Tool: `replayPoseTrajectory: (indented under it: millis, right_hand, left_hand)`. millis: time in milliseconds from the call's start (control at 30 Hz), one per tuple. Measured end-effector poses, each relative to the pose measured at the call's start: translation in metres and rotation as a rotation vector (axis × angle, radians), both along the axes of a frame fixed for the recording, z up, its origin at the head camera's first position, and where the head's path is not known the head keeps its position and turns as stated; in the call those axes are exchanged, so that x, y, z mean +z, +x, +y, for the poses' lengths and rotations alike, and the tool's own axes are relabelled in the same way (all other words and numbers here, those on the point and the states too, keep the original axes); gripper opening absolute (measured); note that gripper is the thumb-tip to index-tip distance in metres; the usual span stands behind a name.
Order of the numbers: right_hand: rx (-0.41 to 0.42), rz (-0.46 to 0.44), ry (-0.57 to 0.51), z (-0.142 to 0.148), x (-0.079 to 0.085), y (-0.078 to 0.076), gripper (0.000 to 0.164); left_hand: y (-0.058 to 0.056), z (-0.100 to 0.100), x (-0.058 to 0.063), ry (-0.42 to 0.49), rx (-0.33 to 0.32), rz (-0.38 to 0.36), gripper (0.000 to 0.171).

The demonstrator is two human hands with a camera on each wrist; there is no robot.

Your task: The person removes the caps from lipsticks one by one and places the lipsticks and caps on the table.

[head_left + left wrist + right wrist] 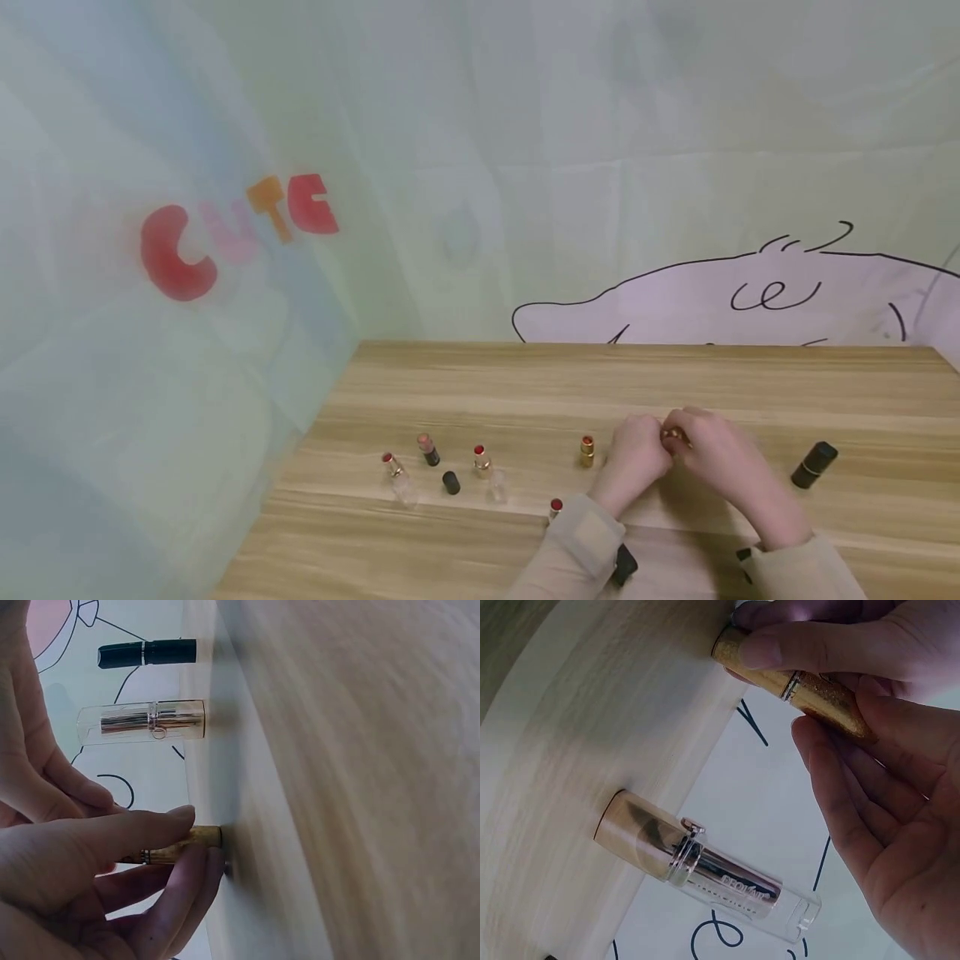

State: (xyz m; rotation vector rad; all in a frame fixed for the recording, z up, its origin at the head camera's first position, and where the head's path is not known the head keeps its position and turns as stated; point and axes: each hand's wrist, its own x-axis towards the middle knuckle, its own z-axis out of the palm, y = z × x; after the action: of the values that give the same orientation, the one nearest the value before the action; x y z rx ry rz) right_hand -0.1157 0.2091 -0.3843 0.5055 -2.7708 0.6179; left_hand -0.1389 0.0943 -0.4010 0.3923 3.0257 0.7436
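Both hands meet on one gold lipstick tube (pixel 829 705), upright, its base at the table. The left hand (pixel 637 454) grips the lower part between thumb and fingers, as the left wrist view shows. At the upper end, the right hand (pixel 712 454) pinches the gold cap with thumb and fingertips. A dark ringed band marks the seam between the two parts. Just right of the hands stands a clear-capped lipstick (pixel 727 881), hidden in the head view. Left of the left hand is an uncapped gold lipstick (pixel 587 454) with a red tip.
A black lipstick tube (pixel 813 464) stands at the right. Leftward are a red lipstick (pixel 482 461), a clear cap (pixel 498 485), a black cap (pixel 451 482), a nude-pink lipstick (pixel 427 450) and another red lipstick (pixel 393 465). The left sleeve partly covers one more lipstick (pixel 555 508).
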Motion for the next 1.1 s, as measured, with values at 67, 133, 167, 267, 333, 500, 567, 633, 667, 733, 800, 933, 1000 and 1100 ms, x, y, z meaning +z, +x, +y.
replayPoseTrajectory:
  millis: [67, 133, 167, 267, 333, 500, 567, 633, 667, 733, 800, 933, 1000, 1100]
  right_hand:
    - [0.001, -0.003, -0.008, 0.001, 0.000, -0.001, 0.010]
    - [0.001, -0.005, -0.014, 0.002, 0.000, -0.001, 0.010]
    - [0.001, -0.006, -0.016, 0.002, 0.000, -0.001, 0.009]
    - [0.000, -0.012, -0.014, 0.003, 0.000, -0.001, 0.009]
    - [-0.001, -0.017, -0.010, 0.004, 0.001, -0.001, 0.009]
    - [0.007, -0.008, -0.022, 0.006, 0.003, 0.000, 0.008]
    - [0.007, -0.002, -0.029, 0.007, 0.005, 0.000, 0.007]
    - [0.006, 0.000, -0.036, 0.008, 0.009, 0.001, 0.006]
    - [0.005, 0.000, -0.041, 0.008, 0.012, 0.002, 0.006]
    - [0.007, 0.001, -0.052, 0.009, 0.016, 0.004, 0.008]
    - [0.014, 0.006, -0.070, 0.011, 0.021, 0.006, 0.012]
    - [0.013, 0.005, -0.114, 0.016, 0.030, 0.012, 0.016]
    - [0.005, -0.006, -0.145, 0.019, 0.033, 0.016, 0.018]
    - [-0.004, -0.009, -0.189, 0.024, 0.038, 0.023, 0.019]
  left_hand:
    - [0.000, 0.000, 0.000, 0.007, 0.007, -0.016, 0.028]
    - [0.000, 0.000, -0.001, 0.012, 0.010, -0.022, 0.028]
    - [0.000, 0.000, -0.001, 0.018, 0.010, -0.024, 0.029]
    - [0.000, 0.001, -0.003, 0.032, 0.015, -0.034, 0.030]
    - [0.000, 0.001, -0.004, 0.040, 0.011, -0.031, 0.030]
    - [0.001, 0.000, -0.003, 0.029, -0.009, -0.002, 0.034]
    - [0.002, 0.000, 0.000, 0.017, -0.021, 0.018, 0.037]
    - [0.003, 0.000, 0.004, 0.006, -0.032, 0.040, 0.039]
    - [0.004, 0.000, 0.006, 0.010, -0.038, 0.046, 0.040]
    - [0.005, -0.001, 0.011, 0.001, -0.046, 0.058, 0.041]
    - [0.006, -0.001, 0.015, -0.002, -0.056, 0.065, 0.042]
    - [0.009, -0.004, 0.026, -0.013, -0.071, 0.068, 0.034]
    - [0.013, -0.006, 0.032, -0.015, -0.078, 0.062, 0.026]
    - [0.021, -0.013, 0.043, -0.040, -0.102, 0.060, 0.015]
